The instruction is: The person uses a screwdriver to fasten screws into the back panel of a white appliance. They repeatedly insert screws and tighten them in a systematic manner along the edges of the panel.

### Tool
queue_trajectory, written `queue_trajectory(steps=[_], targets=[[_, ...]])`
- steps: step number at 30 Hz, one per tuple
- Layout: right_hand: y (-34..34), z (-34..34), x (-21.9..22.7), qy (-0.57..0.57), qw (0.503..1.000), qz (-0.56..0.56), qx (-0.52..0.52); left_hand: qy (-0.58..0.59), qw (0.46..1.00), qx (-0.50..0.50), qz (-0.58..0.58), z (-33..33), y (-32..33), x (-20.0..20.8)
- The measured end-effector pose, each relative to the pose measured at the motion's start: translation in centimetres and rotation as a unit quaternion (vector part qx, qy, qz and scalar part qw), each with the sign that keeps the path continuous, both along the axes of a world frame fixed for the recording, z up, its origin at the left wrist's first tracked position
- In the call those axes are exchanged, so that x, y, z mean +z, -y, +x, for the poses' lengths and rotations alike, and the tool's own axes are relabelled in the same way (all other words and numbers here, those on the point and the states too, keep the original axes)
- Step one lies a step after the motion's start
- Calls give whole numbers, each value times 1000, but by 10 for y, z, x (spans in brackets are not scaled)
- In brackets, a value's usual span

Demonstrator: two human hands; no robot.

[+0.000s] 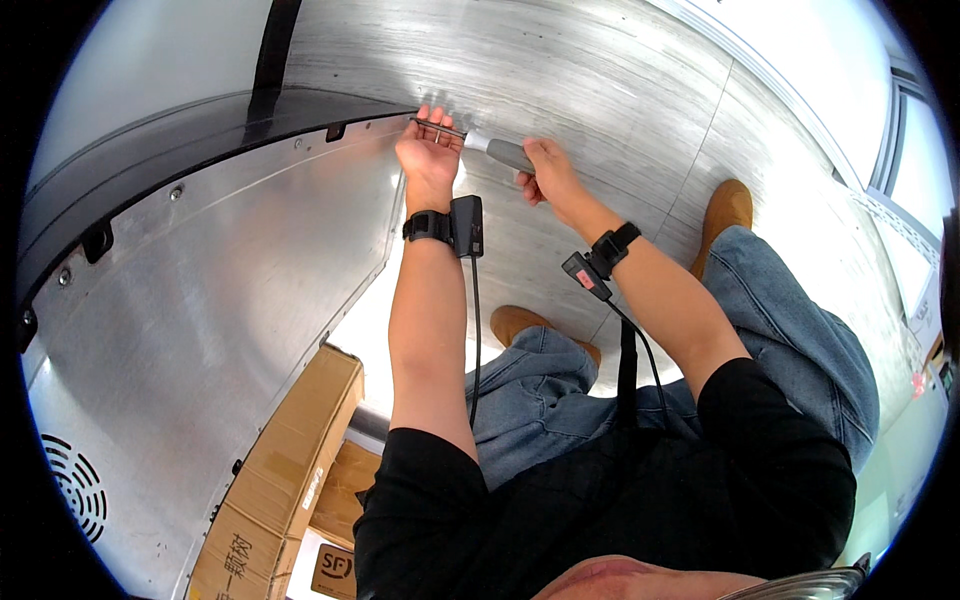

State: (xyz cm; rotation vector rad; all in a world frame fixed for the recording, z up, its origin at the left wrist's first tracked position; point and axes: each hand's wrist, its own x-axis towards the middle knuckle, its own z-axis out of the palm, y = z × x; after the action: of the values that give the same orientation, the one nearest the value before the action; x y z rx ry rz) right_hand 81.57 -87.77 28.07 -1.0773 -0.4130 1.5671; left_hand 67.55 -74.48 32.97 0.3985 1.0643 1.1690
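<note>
Where the two hands meet at the upper corner of the metal panel (210, 300), a screwdriver (490, 147) lies nearly level, its thin shaft pointing toward the panel's edge. The right hand (548, 172) is wrapped closed around the grey handle; the left hand (428, 150), just beside it, pinches the shaft near the tip between fingers and thumb, palm turned up toward the camera. The tip sits at the panel's corner, close under the dark trim (180, 125) that runs along the panel's top; whether it is seated in a screw cannot be told, since the left fingers cover the spot.

Judged from this grip, good work here means keeping the shaft square to the screw, letting the left fingers only guide while the right hand turns and presses steadily inward; a tilted shaft would likely slip out and scratch the panel.

Each wrist carries a black band with a small black device (467, 226) and a cable trailing down the forearm. Below the hands, away from the panel, are the person's blue jeans (790, 310) and tan boots (727, 208) on a pale striped floor (600, 70). Below the left elbow stand cardboard boxes (290, 470), near the panel's lower edge.
</note>
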Motion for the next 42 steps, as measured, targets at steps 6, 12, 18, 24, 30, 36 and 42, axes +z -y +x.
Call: queue_trajectory(steps=[6, 12, 18, 24, 30, 36, 42], targets=[[2, -3, 11, 41, 999, -10, 29, -6, 1000, 1, 0, -4, -5, 4], [7, -3, 1, 35, 997, 29, 67, -6, 1000, 5, 3, -7, -6, 1], [33, 25, -6, 74, 995, 44, 50, -64, 998, 2, 15, 1, 7, 1], [55, 68, 19, 79, 995, 51, 29, -180, 976, -108, 58, 51, 34, 29], [79, 102, 60, 68, 987, 135, -64, -201, 939, -209, 186, 118, 49, 92], [110, 211, 92, -7, 951, 219, -217, -354, 809, -291, 369, 283, 52, 147], [116, 262, 104, -32, 918, 238, -316, -537, 613, -309, 491, 372, -5, 154]])
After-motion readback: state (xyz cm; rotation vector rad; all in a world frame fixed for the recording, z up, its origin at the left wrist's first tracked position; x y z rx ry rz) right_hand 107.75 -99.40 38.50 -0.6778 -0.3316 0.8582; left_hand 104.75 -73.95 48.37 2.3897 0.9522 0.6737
